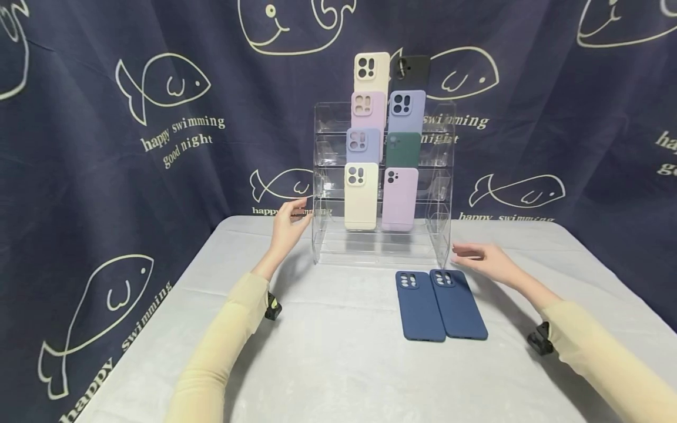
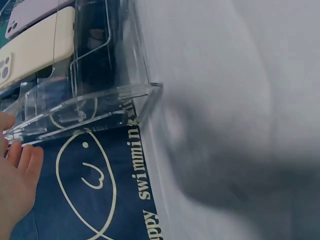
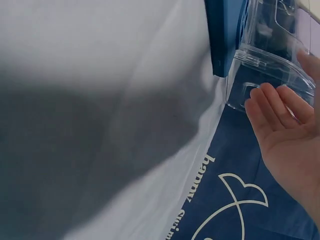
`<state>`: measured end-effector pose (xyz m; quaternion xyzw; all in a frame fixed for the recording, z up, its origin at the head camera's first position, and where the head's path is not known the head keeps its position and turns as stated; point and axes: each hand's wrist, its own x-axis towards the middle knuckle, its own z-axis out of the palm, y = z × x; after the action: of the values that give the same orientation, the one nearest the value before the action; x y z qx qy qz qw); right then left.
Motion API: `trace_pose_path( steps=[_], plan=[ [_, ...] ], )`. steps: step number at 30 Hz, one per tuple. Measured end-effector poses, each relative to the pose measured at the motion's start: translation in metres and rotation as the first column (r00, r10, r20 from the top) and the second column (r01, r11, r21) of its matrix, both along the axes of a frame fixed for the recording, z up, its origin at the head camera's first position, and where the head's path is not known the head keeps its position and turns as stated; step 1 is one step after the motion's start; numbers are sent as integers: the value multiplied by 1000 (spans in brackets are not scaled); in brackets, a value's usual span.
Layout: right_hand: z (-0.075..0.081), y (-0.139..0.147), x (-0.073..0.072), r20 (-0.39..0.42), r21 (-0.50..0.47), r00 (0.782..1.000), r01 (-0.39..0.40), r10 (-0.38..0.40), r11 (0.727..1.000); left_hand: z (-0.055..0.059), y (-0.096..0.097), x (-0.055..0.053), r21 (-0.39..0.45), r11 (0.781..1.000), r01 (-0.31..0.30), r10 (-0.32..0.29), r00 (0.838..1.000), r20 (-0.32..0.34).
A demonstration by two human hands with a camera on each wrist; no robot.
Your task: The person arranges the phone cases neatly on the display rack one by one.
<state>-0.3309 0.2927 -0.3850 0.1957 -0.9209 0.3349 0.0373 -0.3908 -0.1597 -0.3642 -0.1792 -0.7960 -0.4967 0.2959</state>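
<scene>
A clear acrylic tiered rack (image 1: 381,249) stands on the table, holding phone cases in two columns. Cream cases (image 1: 361,202), lilac cases (image 1: 399,200), light blue ones, a green case (image 1: 403,151) and a black case (image 1: 415,70) lean on its tiers. My left hand (image 1: 288,226) is at the rack's left side, fingers extended towards its edge; whether they touch it is unclear. At the right front side, my right hand (image 1: 489,261) has its fingers loosely straight beside the rack wall, with nothing gripped. Two dark blue phone cases (image 1: 421,308) (image 1: 460,305) lie flat in front of the rack.
A light grey cloth covers the table (image 1: 328,364). Behind it hangs a navy curtain (image 1: 174,147) printed with white fish and lettering. Small black devices (image 1: 272,306) (image 1: 540,339) sit on both wrists, below the cream sleeves (image 1: 222,346).
</scene>
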Motion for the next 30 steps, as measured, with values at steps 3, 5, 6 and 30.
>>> trace_pose_path(
  steps=[3,5,6,30],
  plan=[
    [-3,3,2,32,15,999,-20,19,1000,-3,-4,1,-33,999,23,-20,995,99],
    [-5,4,4,46,39,999,-22,20,999,-6,-6,1,-61,997,46,-37,988,149],
    [-6,5,4,52,48,998,-23,21,999,-8,-7,1,-79,996,51,-36,983,178],
    [-24,7,8,156,122,988,2,-21,993,-31,-1,-2,-173,978,115,-66,962,265]
  ],
)
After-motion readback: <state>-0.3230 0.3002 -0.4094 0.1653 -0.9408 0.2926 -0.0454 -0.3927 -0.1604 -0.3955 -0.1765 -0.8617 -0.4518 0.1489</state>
